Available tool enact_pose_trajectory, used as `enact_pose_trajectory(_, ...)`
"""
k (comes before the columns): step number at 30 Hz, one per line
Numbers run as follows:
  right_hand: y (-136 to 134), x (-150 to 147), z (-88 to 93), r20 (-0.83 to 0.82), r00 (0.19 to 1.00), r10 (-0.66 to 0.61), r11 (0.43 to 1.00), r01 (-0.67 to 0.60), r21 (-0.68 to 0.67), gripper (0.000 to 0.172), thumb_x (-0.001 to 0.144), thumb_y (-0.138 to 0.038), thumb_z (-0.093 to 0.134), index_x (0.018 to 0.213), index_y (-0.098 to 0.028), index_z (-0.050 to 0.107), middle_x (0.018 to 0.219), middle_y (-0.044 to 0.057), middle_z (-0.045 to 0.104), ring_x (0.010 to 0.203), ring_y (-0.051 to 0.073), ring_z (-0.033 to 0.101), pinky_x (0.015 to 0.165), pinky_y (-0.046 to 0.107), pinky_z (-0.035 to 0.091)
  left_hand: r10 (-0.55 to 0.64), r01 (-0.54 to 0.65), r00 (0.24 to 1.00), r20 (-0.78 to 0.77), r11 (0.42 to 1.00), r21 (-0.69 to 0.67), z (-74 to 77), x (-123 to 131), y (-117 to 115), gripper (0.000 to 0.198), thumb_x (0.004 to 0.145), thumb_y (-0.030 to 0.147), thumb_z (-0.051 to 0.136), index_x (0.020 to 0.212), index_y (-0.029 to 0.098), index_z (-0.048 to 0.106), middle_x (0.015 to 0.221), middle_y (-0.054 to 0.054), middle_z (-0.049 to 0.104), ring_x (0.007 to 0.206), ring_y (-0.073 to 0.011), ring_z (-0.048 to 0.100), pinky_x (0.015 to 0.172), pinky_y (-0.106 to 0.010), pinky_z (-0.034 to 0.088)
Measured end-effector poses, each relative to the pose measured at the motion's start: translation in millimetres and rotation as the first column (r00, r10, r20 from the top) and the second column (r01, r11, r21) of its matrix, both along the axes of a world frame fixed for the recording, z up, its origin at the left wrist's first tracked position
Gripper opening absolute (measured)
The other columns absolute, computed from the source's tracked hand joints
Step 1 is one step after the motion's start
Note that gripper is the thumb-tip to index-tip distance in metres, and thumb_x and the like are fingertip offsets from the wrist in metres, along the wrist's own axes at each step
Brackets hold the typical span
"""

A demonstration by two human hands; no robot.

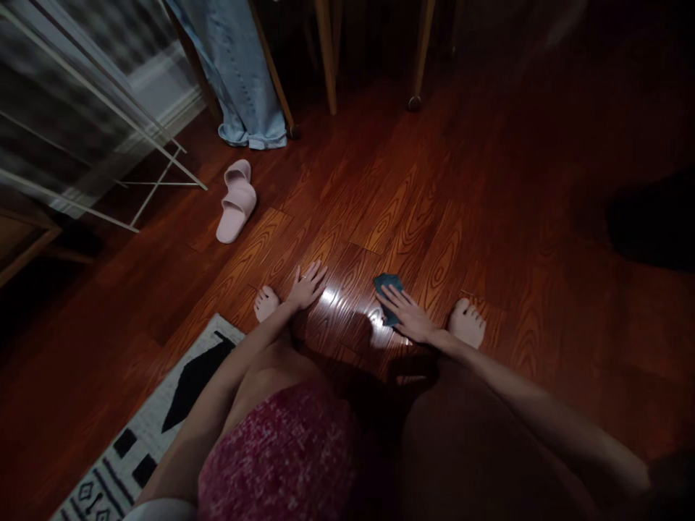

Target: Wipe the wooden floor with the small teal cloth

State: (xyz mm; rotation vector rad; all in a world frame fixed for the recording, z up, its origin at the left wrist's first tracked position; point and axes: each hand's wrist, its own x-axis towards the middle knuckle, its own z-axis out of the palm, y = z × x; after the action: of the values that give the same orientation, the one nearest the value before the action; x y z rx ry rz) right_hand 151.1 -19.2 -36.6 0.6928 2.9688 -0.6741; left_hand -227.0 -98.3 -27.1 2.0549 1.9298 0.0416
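Observation:
My right hand (410,316) lies flat over a small dark teal cloth (388,278) on the glossy wooden floor (434,210). Its fingers are stretched out across the cloth, which shows past the fingertips and along their left side. Palm down, my left hand (308,288) is spread with a ring on one finger, next to my bare left foot; it looks to rest on the floor and holds nothing. Light reflects off the boards between both hands. My right foot (467,323) is just right of the right wrist.
A pink slipper (237,202) lies ahead on the left, near pale blue jeans (247,87) hanging among wooden furniture legs (326,58). A white metal rack (157,184) stands at far left. A black-and-white rug (179,383) is at lower left, a dark object (651,224) at right.

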Motion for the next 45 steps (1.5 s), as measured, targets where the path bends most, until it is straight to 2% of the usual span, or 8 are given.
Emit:
enact_pose_trajectory(4, 2, -16, 0.6, 0.002, 0.997, 0.071, 0.997, -0.071, -0.030, 0.098, 0.081, -0.015, 0.062, 0.165, -0.028, 0.013, 0.172, 0.006, 0.016, 0.158, 0.026, 0.007, 0.126, 0.053, 0.017, -0.002, 0.002, 1.000, -0.003, 1.000, -0.011, 2.3, 1, 1, 0.061, 0.108, 0.045, 0.032, 0.165, 0.026, 0.021, 0.172, -0.009, 0.012, 0.158, -0.0273, 0.010, 0.125, -0.059, 0.001)
enact_pose_trajectory(13, 93, -26, -13.1, 0.019, 0.962, -0.272, 0.962, 0.271, 0.032, 0.092, 0.089, -0.023, 0.055, 0.166, -0.027, 0.006, 0.172, 0.004, 0.005, 0.157, 0.032, 0.010, 0.124, 0.060, 0.022, 0.013, -0.013, 1.000, 0.003, 0.999, -0.032, 4.4, 3, 2, 0.061, 0.108, 0.045, 0.032, 0.165, 0.026, 0.021, 0.172, -0.008, 0.010, 0.158, -0.0267, 0.009, 0.124, -0.060, 0.000)
enact_pose_trajectory(19, 46, -2, -5.5, 0.057, 0.972, -0.230, 0.973, 0.228, 0.026, 0.087, 0.092, -0.026, 0.055, 0.166, -0.026, 0.008, 0.172, 0.008, 0.011, 0.157, 0.029, 0.009, 0.125, 0.057, 0.021, 0.017, -0.017, 1.000, 0.012, 1.000, -0.013, 1.9, 2, 1, 0.060, 0.108, 0.046, 0.032, 0.165, 0.028, 0.022, 0.172, -0.007, 0.011, 0.158, -0.0254, 0.010, 0.125, -0.058, -0.001)
enact_pose_trajectory(25, -12, 13, -1.6, 0.145, 0.986, -0.085, 0.988, 0.102, -0.119, 0.079, 0.096, -0.029, 0.053, 0.165, -0.029, 0.015, 0.171, 0.009, 0.016, 0.157, 0.030, 0.013, 0.122, 0.056, 0.027, -0.002, 0.001, 1.000, -0.009, 1.000, -0.012, 2.9, 2, 0, 0.061, 0.108, 0.045, 0.032, 0.165, 0.025, 0.020, 0.172, -0.009, 0.011, 0.158, -0.0273, 0.010, 0.125, -0.060, 0.000)
enact_pose_trajectory(28, -5, 6, -3.1, 0.143, 0.986, -0.081, 0.993, 0.093, -0.077, 0.083, 0.093, -0.029, 0.056, 0.165, -0.027, 0.015, 0.171, 0.010, 0.015, 0.157, 0.031, 0.011, 0.123, 0.056, 0.027, -0.006, 0.006, 1.000, -0.015, 1.000, -0.012, 3.4, 1, 0, 0.061, 0.108, 0.044, 0.032, 0.165, 0.025, 0.019, 0.172, -0.009, 0.010, 0.158, -0.0279, 0.010, 0.124, -0.061, 0.001)
enact_pose_trajectory(37, 73, -29, -7.1, 0.155, 0.963, -0.223, 0.974, 0.215, 0.068, 0.087, 0.091, -0.029, 0.057, 0.166, -0.022, 0.013, 0.171, 0.011, 0.013, 0.156, 0.033, 0.014, 0.122, 0.057, 0.030, 0.001, -0.001, 1.000, -0.003, 1.000, -0.029, 4.9, 3, 1, 0.061, 0.108, 0.043, 0.033, 0.165, 0.025, 0.020, 0.172, -0.009, 0.009, 0.158, -0.0268, 0.009, 0.124, -0.060, 0.000)
enact_pose_trajectory(40, 64, -25, -4.8, 0.162, 0.960, -0.228, 0.974, 0.221, 0.059, 0.088, 0.091, -0.029, 0.058, 0.166, -0.022, 0.011, 0.172, 0.011, 0.013, 0.157, 0.032, 0.012, 0.122, 0.057, 0.028, 0.004, -0.005, 1.000, -0.001, 1.000, -0.024, 3.6, 2, 1, 0.061, 0.109, 0.044, 0.033, 0.165, 0.026, 0.020, 0.172, -0.008, 0.009, 0.158, -0.0262, 0.010, 0.125, -0.059, 0.000)
enact_pose_trajectory(45, 18, 0, 3.5, 0.175, 0.973, -0.152, 0.986, 0.162, -0.043, 0.084, 0.092, -0.026, 0.056, 0.165, -0.023, 0.016, 0.171, 0.012, 0.017, 0.157, 0.030, 0.012, 0.123, 0.056, 0.025, 0.014, -0.014, 1.000, 0.003, 1.000, -0.027, 1.3, 2, 1, 0.061, 0.108, 0.044, 0.034, 0.165, 0.024, 0.023, 0.172, -0.009, 0.011, 0.158, -0.0268, 0.009, 0.125, -0.058, 0.000)
